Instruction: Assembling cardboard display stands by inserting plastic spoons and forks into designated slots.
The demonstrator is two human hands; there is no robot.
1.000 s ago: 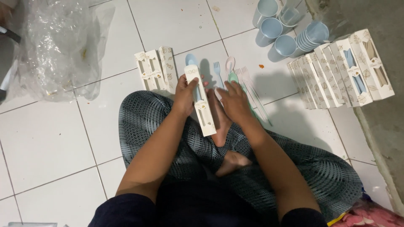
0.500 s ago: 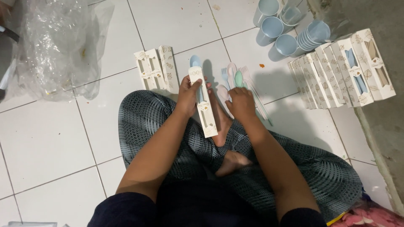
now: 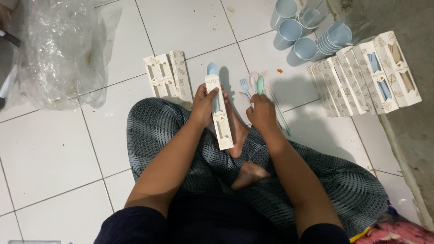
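Over the lap, left hand (image 3: 204,105) fingers clamp the cutlery box (image 3: 219,118) (lengthwise, spoon end away); right hand (image 3: 261,113) grips a green spoon (image 3: 260,84).

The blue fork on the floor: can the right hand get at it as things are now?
Probably yes. The blue fork lies on bare tile just left of the right hand, with nothing between them. But that hand already holds a green spoon, so its grip is partly taken.

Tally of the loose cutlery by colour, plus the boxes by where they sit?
Box in the left hand, blue spoon inside: 1
Flat boxes on the floor at left: 2
Boxes in the row at right: about 8, overlapping
Green spoon in the right hand: 1
Blue fork on the floor: 1
Total: about 13
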